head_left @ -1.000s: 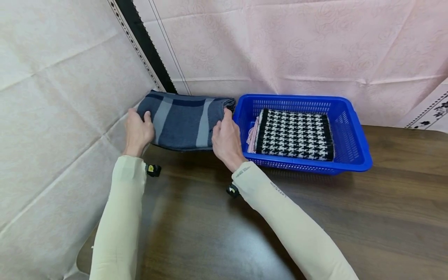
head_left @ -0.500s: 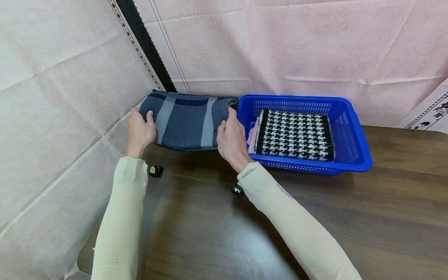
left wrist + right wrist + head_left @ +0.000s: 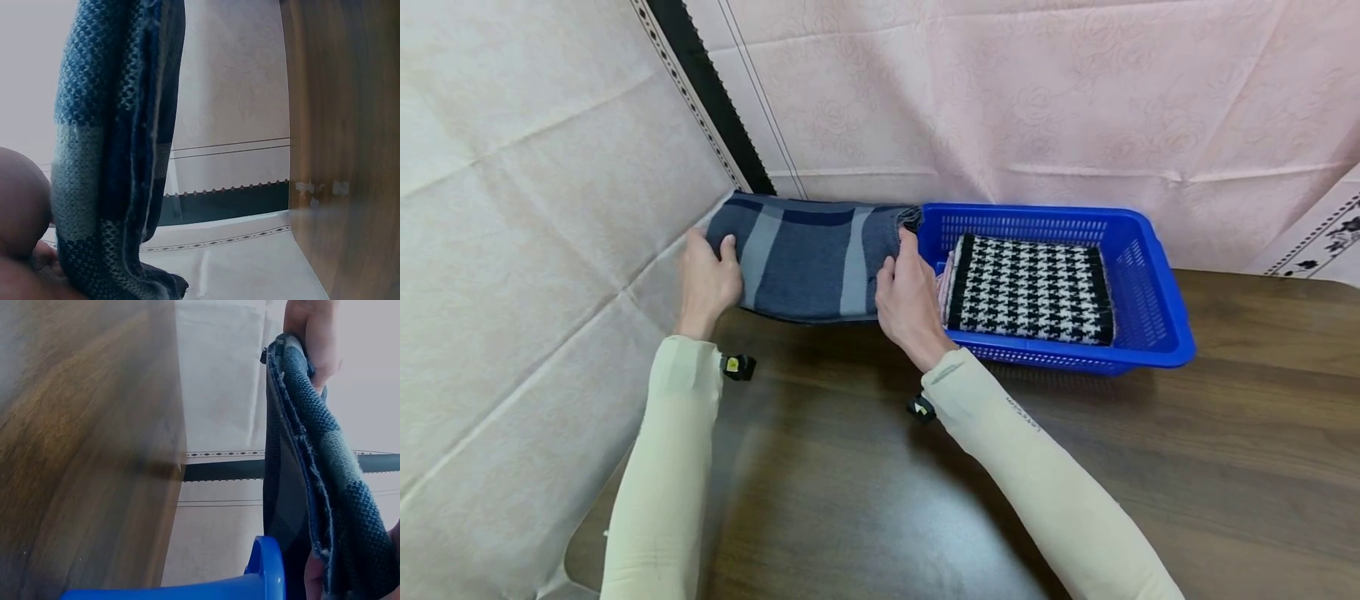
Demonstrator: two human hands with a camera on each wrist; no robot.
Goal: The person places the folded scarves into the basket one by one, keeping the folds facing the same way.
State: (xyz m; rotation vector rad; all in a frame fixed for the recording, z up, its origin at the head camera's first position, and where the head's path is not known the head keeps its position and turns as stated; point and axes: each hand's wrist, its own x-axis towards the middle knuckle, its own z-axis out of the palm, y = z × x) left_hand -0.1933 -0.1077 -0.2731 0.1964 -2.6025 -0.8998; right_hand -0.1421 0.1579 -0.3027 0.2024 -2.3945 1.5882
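A folded blue-grey scarf with lighter and dark stripes is held level above the table by both hands. My left hand grips its left end, thumb on top and fingers underneath. At the right end, beside a rolled frayed edge, my right hand pinches it the same way. In the left wrist view the scarf shows its folded layers edge-on. Both hands hold the scarf off the wood in the right wrist view. Its right end overlaps the left rim of a blue basket.
Inside the basket lies a folded black-and-white houndstooth scarf, with a pink fringed cloth partly under its left side. Cloth-covered walls stand behind and at the left of the wooden table.
Both hands have moved slightly to the right with the blue-grey scarf. Its right end now reaches over the basket's left rim. The basket has stayed in place.
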